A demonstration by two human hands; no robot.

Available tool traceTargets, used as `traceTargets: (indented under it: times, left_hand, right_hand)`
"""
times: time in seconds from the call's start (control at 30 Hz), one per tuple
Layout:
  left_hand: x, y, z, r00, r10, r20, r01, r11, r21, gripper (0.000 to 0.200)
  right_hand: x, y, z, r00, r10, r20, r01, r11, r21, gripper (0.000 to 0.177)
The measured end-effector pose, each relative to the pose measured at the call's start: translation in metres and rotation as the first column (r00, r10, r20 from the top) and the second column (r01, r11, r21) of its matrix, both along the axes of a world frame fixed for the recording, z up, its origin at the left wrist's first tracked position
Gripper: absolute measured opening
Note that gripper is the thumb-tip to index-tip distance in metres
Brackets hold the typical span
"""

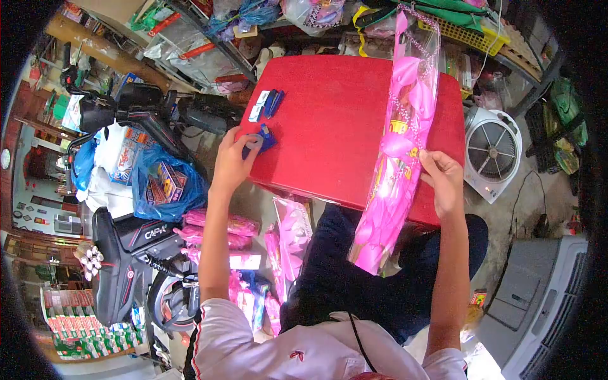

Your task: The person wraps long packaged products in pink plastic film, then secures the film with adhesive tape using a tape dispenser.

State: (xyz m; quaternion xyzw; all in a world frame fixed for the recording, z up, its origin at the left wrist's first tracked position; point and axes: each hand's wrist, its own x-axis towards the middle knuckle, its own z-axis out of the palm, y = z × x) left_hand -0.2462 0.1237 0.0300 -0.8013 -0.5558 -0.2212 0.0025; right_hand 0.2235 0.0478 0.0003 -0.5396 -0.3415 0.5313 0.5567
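Note:
A low red table (pixel 335 126) stands in front of me. Across its right side lies a long clear plastic bag of pink pieces (pixel 399 145), one end hanging over the near edge. My right hand (pixel 442 174) pinches that bag's right edge at the table's front. My left hand (pixel 235 158) rests on the table's left front corner, fingers on a blue tape dispenser with a roll of tape (pixel 259 140). A blue and white stapler-like tool (pixel 266 103) lies further back on the left.
Pink packets (pixel 231 231) lie piled on the floor at my left knee. A blue plastic bag of boxes (pixel 166 183) and a parked motorbike (pixel 126 253) stand on the left. A white box fan (pixel 493 149) sits at the right, cluttered shelves behind the table.

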Motion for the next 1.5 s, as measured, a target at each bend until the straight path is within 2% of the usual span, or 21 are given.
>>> traceTargets:
  times: [0.07,0.17,0.27,0.37,0.57,0.67,0.77,0.97,1.1,1.27,1.37,1.5]
  left_hand:
    - [-0.004,0.005,0.01,0.993,-0.097,-0.07,0.095,0.995,-0.034,0.018]
    - [-0.004,0.014,0.021,0.99,-0.128,0.063,0.134,0.987,-0.09,0.015]
    - [-0.002,0.022,0.021,0.983,-0.15,0.107,0.157,0.986,-0.063,0.019]
    - [-0.004,0.028,0.022,0.991,-0.104,0.08,0.118,0.973,-0.198,0.03]
    - [0.0,0.032,0.031,0.995,-0.101,0.027,0.103,0.985,-0.138,0.034]
    - [0.004,0.037,0.033,0.931,0.236,0.28,-0.123,0.922,-0.367,0.04]
    - [-0.004,0.047,0.029,0.834,0.354,0.422,-0.021,0.786,-0.618,0.046]
    - [0.004,0.045,0.024,0.84,0.331,0.43,0.11,0.672,-0.732,0.043]
    - [-0.002,0.043,0.03,0.803,0.353,0.48,0.191,0.61,-0.769,0.041]
    - [-0.007,0.042,0.038,0.614,0.496,0.614,0.32,0.554,-0.768,0.046]
    - [-0.048,0.064,0.013,0.516,0.438,0.736,0.598,0.431,-0.675,0.052]
    - [-0.016,0.037,0.04,0.515,0.504,0.693,0.493,0.487,-0.721,0.053]
  right_hand:
    - [0.001,0.001,-0.003,1.0,0.003,0.004,-0.003,1.0,-0.008,0.025]
    - [0.002,0.003,-0.004,1.0,0.002,0.019,-0.002,1.0,-0.016,0.025]
    - [0.001,0.002,-0.004,1.0,0.002,0.03,-0.001,1.0,-0.023,0.027]
    - [0.001,0.002,-0.002,0.999,0.0,0.043,0.002,0.999,-0.032,0.027]
    - [0.0,0.001,-0.003,1.0,-0.001,0.031,0.002,0.999,-0.037,0.026]
    - [-0.001,0.002,-0.002,1.0,0.006,0.023,-0.005,1.0,-0.024,0.026]
    - [0.0,0.002,-0.002,0.998,0.0,0.06,0.003,0.999,-0.038,0.026]
    - [-0.001,0.002,-0.003,0.998,-0.01,0.057,0.012,1.0,-0.027,0.025]
    - [-0.002,0.002,-0.002,0.997,-0.005,0.071,0.008,0.999,-0.035,0.025]
    - [-0.001,0.003,-0.007,0.996,0.011,0.086,-0.009,1.0,-0.021,0.025]
    - [-0.001,0.004,-0.008,0.997,0.014,0.071,-0.012,1.0,-0.022,0.026]
    - [-0.004,0.003,-0.005,0.999,0.006,0.049,-0.005,1.0,-0.028,0.027]
